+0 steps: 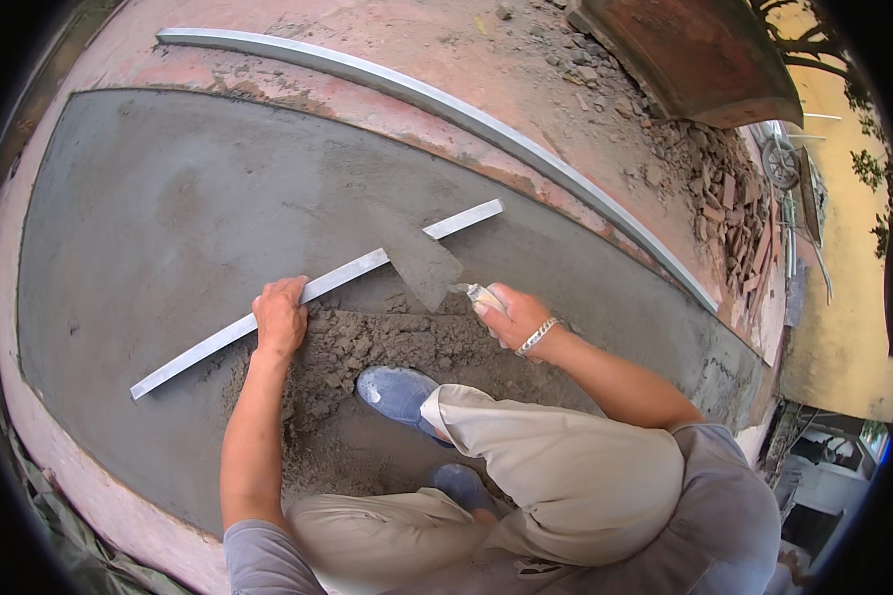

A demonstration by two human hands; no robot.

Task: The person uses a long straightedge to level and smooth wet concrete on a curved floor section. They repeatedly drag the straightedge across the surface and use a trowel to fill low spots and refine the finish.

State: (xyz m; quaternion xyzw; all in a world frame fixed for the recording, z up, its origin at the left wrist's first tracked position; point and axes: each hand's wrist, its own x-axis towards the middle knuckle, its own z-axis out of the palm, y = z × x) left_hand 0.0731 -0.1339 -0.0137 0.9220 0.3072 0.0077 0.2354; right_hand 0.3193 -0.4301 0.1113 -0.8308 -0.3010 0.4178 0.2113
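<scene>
My left hand (282,315) grips a straight metal screed bar (193,364) that lies slantwise across the wet grey mortar (169,218). In my right hand (515,317) is the handle of a pointing trowel, its fingers wrapped round it. The trowel's mortar-coated blade (419,263) passes over the bar, hiding a short stretch of it right of the middle. Rough, crumbly mortar (367,342) lies on the near side of the bar, between it and my blue shoe (395,394). Beyond the bar the surface looks smooth.
A long metal straightedge (446,109) rests on the reddish floor along the slab's far edge. Broken bricks and rubble (729,203) are heaped at the right, beneath a large rusty curved sheet (695,55). A yellow wall (833,327) stands at far right.
</scene>
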